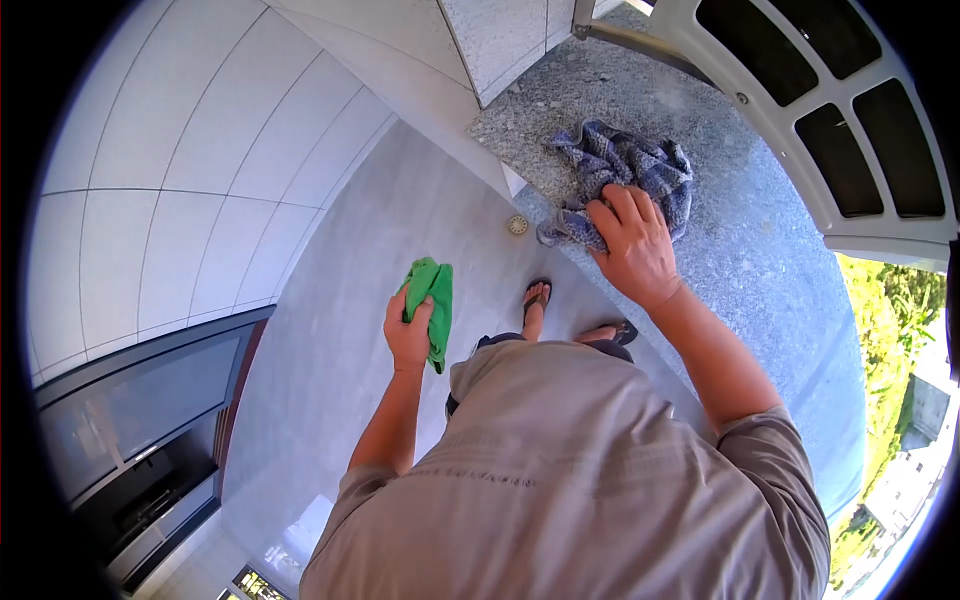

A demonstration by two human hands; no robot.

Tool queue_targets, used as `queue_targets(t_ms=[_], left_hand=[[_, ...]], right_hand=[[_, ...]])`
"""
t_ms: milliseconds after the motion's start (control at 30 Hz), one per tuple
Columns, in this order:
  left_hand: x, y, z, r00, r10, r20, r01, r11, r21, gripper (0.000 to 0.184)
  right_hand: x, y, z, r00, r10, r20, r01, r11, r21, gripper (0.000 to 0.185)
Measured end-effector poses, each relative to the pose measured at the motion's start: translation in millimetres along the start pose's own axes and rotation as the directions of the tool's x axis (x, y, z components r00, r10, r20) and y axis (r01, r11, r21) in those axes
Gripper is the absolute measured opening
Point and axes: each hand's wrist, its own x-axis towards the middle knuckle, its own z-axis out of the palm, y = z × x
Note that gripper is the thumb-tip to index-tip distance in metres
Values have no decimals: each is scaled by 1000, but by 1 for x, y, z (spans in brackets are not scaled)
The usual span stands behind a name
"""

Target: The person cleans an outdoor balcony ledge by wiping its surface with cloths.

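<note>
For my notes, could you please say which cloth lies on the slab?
The blue patterned cloth, under the right hand; the green cloth is held in the left hand, off the slab.

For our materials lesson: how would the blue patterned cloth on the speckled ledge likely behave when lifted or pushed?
The blue patterned cloth would likely flop, since it lies in loose folds. Its rough-looking surface suggests little slip under the right hand. Being crumpled, it would probably bunch if pushed.

Left fingers [396, 308] partly hidden behind green cloth [440, 310]; white frame [833, 88] cut off.
</note>
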Motion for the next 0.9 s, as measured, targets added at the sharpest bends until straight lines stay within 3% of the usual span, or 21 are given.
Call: queue_targets(t_ms=[67,200,333,533,700,800,900], left_hand=[[-7,-1,-11,997,-60,-54,59,998,-27,41],[-11,-4,-9,991,-106,-85,98,990,-97,42],[-17,16,23,991,-135,14,136,978,-157,43],[-26,27,64,965,-15,261,44,994,-105,45],[-16,19,63,976,19,219,-14,1000,-24,46],[-12,19,60,981,10,193,-5,1000,-26,46],[-8,21,61,977,11,213,-6,1000,-22,45]], right_hand=[[21,0,22,1000,0,-11,0,999,44,56],[101,-5,74,1000,-19,2,19,999,-40,45],[151,-11,101,999,-7,-51,3,996,-87,43],[103,9,58,992,-87,-97,82,995,-49,34],[22,5,11,998,59,31,-57,997,-54,37],[38,2,27,998,6,-58,-10,997,-71,41],[81,2,55,966,-160,-202,144,986,-88,49]])
